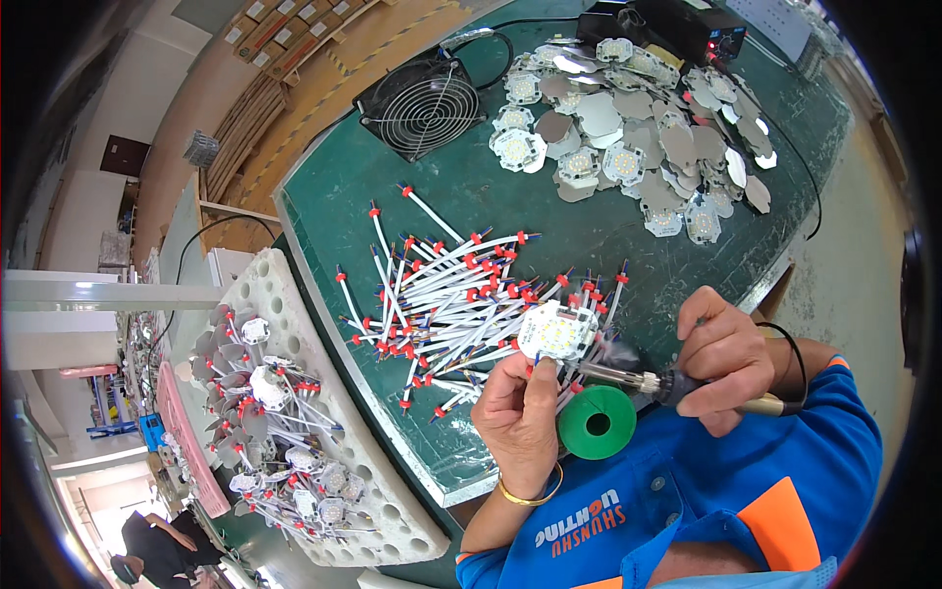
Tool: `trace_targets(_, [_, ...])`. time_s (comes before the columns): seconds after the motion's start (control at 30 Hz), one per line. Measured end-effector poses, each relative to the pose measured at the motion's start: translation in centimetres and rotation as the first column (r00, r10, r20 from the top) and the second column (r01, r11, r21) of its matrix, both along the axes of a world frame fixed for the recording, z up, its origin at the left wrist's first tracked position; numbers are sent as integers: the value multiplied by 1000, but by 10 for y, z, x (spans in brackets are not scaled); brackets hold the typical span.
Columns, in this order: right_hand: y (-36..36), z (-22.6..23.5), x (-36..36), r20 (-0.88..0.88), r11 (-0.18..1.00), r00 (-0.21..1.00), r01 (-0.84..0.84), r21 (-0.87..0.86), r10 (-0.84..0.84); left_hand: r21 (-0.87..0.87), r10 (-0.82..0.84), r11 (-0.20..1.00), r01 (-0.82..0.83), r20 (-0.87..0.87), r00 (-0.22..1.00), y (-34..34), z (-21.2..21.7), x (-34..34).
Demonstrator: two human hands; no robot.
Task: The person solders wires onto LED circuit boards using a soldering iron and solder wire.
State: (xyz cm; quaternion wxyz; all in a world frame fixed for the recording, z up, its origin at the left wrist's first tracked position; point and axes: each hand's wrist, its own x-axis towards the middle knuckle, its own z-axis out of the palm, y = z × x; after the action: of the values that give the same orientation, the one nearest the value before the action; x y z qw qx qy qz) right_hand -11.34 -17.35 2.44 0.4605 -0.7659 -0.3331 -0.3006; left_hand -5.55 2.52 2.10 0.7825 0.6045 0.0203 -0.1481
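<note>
My left hand (520,412) is closed in a pinch at the lower edge of a white LED board (557,331). A bit of red and blue wire shows by its fingertips; whether a cable is pinched too is hard to tell. My right hand (724,358) grips a soldering iron (677,386) by its handle, its metal shaft pointing left to the board's lower right edge. Faint smoke hangs near the shaft. Close below the board is a green solder spool (575,439). Beyond my left hand lies a heap of short white cables (442,294) with red collars.
A black fan (422,113) with a wire guard stands at the far side of the green table (329,196). Many loose LED boards (628,137) are piled at back right, before a black soldering station (711,41). Wired boards (294,461) lie on a white perforated foam sheet (392,510) at left.
</note>
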Motion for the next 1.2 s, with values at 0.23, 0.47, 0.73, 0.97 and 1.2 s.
trace_targets(0.23, [-4,6,13,31,999,998,51,-6,-51,-21,-50,999,50,-8,999,4,-4,3])
trace_targets(0.47, [17,10,53,-31,954,955,294,-56,-296,255,-225,949,188,123,967,5,-1,5])
trace_targets(0.73, [21,3,59,-159,981,972,156,-116,-174,415,-260,910,26,518,815,10,-12,25])
trace_targets(0.97, [28,-5,61,-131,973,964,227,-48,-231,111,-205,974,198,64,977,9,-2,27])
trace_targets(1.2, [35,-8,61,-120,959,954,280,46,-273,16,-168,986,169,-44,985,5,-7,24])
